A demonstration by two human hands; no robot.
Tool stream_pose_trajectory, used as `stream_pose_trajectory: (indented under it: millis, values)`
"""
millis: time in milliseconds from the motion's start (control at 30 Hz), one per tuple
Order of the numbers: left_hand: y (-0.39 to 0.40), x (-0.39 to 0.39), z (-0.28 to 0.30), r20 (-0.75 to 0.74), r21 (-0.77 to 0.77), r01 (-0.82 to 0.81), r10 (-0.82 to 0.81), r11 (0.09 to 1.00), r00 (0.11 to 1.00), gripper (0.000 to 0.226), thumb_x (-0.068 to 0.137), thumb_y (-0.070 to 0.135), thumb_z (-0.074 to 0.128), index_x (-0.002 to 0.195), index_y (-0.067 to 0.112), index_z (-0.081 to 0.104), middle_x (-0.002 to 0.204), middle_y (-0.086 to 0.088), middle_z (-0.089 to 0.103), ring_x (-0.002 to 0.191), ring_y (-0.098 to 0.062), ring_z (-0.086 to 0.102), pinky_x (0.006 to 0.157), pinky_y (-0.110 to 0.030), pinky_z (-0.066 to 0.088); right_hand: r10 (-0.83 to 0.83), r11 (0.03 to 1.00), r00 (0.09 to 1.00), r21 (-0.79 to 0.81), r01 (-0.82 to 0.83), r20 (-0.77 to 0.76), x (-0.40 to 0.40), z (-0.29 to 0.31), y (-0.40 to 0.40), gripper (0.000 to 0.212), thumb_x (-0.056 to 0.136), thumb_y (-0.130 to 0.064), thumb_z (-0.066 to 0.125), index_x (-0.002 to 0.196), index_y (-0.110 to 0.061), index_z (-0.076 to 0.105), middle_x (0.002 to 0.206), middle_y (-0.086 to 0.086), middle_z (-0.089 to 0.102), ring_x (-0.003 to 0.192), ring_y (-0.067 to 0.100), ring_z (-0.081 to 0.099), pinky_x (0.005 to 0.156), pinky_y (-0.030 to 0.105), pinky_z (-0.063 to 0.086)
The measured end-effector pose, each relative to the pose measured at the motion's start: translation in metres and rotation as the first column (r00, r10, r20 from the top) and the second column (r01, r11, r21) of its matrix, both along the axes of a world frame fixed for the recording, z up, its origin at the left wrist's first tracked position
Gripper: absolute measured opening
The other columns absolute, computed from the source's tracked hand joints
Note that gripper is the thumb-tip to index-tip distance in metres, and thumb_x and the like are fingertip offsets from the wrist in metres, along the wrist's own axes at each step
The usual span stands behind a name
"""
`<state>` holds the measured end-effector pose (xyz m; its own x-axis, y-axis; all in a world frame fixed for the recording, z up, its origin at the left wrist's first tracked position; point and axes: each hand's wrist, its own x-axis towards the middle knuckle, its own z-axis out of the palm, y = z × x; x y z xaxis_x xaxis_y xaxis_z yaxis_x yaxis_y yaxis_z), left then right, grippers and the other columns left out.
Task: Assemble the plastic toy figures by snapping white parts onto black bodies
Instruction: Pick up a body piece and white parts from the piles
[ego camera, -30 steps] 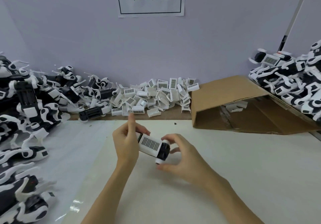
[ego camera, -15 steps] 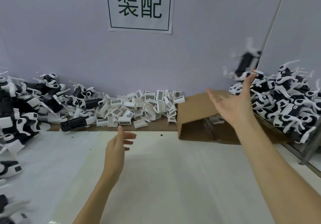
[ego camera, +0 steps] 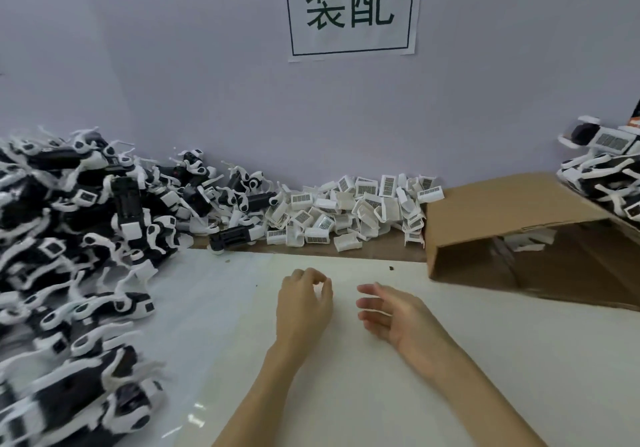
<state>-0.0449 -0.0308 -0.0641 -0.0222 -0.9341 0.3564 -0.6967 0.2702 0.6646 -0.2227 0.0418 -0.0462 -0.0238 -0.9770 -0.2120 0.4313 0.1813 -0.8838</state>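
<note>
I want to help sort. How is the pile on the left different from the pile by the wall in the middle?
The left pile has black bodies with white parts; the middle pile is white pieces only, many with barcode labels. The left pile is bigger and taller; the middle pile is low. Both lie loose on the table.

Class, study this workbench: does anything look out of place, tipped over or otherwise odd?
The cardboard box lies tipped on its side at the right, its open mouth facing the table, with a few white parts inside. Otherwise the parts sit in loose heaps, and nothing looks broken.
</note>
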Motion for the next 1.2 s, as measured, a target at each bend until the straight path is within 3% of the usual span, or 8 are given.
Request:
stream_pose_trajectory:
  millis: [133, 333, 633, 700, 833, 1000, 1100, 1200]
  values:
    - [-0.049, 0.022, 0.013, 0.311, 0.038, -0.247, 0.223, 0.968, 0.924, 0.047, 0.105, 0.037, 0.057, 0.143, 0.009, 0.052, 0.147, -0.014, 0.048, 0.135, -0.035, 0.043, 0.108, -0.042, 0.037, 0.016, 1.000, 0.995, -0.007, -0.016, 0.098, -0.005, -0.004, -0.001, 0.030, 0.096, -0.028, 0.067, 0.103, -0.003, 0.081, 0.088, 0.015, 0.070, 0.074, 0.022, 0.070, 0.067, 0.029, 0.060]
    - [-0.135, 0.089, 0.040, 0.732, -0.059, -0.370, 0.292, 0.927, 0.616, 0.076, 0.096, 0.022, 0.062, 0.161, 0.008, 0.024, 0.168, -0.019, 0.025, 0.157, -0.041, 0.021, 0.123, -0.054, 0.027, 0.052, 0.999, 0.993, 0.000, -0.053, 0.105, -0.007, -0.008, -0.007, 0.031, 0.102, -0.023, 0.061, 0.108, 0.002, 0.077, 0.087, 0.016, 0.070, 0.073, 0.022, 0.069, 0.069, 0.030, 0.059]
    - [-0.151, 0.102, 0.030, 0.811, -0.237, -0.300, 0.359, 0.924, 0.462, 0.039, 0.095, 0.002, 0.055, 0.132, 0.013, 0.053, 0.133, -0.004, 0.057, 0.131, -0.027, 0.049, 0.111, -0.047, 0.038, 0.086, 0.996, 0.990, -0.010, -0.086, 0.110, -0.010, -0.010, -0.011, 0.030, 0.103, -0.022, 0.061, 0.107, 0.003, 0.078, 0.089, 0.018, 0.070, 0.077, 0.024, 0.069, 0.069, 0.031, 0.059]
    - [-0.138, 0.091, 0.034, 0.778, -0.263, -0.288, 0.379, 0.921, 0.501, 0.036, 0.091, -0.001, 0.054, 0.124, 0.012, 0.056, 0.129, -0.006, 0.057, 0.126, -0.029, 0.050, 0.107, -0.051, 0.038, 0.085, 0.996, 0.988, 0.003, -0.086, 0.130, -0.010, -0.008, -0.010, 0.030, 0.102, -0.023, 0.062, 0.106, 0.003, 0.078, 0.089, 0.017, 0.070, 0.077, 0.023, 0.069, 0.069, 0.031, 0.059]
    - [-0.090, 0.055, 0.042, 0.573, -0.369, -0.207, 0.397, 0.906, 0.717, 0.041, 0.083, -0.006, 0.064, 0.123, 0.005, 0.064, 0.124, -0.015, 0.061, 0.116, -0.038, 0.053, 0.094, -0.052, 0.039, 0.062, 0.996, 0.978, 0.044, -0.072, 0.199, -0.015, -0.003, -0.008, 0.031, 0.098, -0.025, 0.066, 0.110, 0.001, 0.077, 0.089, 0.015, 0.070, 0.075, 0.021, 0.070, 0.071, 0.031, 0.059]
    - [-0.006, -0.008, 0.029, 0.304, -0.427, 0.127, 0.010, 0.895, 0.953, 0.037, 0.083, -0.006, 0.076, 0.118, 0.007, 0.071, 0.117, -0.013, 0.064, 0.107, -0.041, 0.057, 0.073, -0.051, 0.053, -0.131, 0.991, 0.964, 0.050, 0.122, 0.230, -0.027, 0.008, -0.001, 0.044, 0.098, -0.037, 0.068, 0.123, -0.002, 0.068, 0.106, 0.025, 0.075, 0.090, 0.033, 0.077, 0.073, 0.037, 0.064]
    - [0.028, -0.037, 0.013, 0.194, -0.392, 0.245, -0.180, 0.887, 0.964, 0.033, 0.091, 0.003, 0.077, 0.121, 0.015, 0.072, 0.113, -0.001, 0.064, 0.106, -0.026, 0.053, 0.067, -0.043, 0.057, -0.199, 0.979, 0.977, -0.027, 0.201, 0.080, -0.032, 0.010, 0.007, 0.054, 0.088, -0.049, 0.075, 0.123, -0.008, 0.066, 0.115, 0.028, 0.071, 0.103, 0.041, 0.075, 0.076, 0.040, 0.063]
    - [0.036, -0.043, 0.008, 0.284, -0.462, 0.422, -0.320, 0.780, 0.904, 0.034, 0.095, 0.007, 0.076, 0.128, 0.018, 0.072, 0.112, 0.002, 0.063, 0.102, -0.023, 0.056, 0.069, -0.040, 0.057, -0.191, 0.980, 0.943, -0.099, 0.170, -0.272, -0.037, 0.012, 0.017, 0.071, 0.072, -0.077, 0.078, 0.113, -0.019, 0.077, 0.108, 0.010, 0.078, 0.097, 0.031, 0.077, 0.071, 0.031, 0.059]
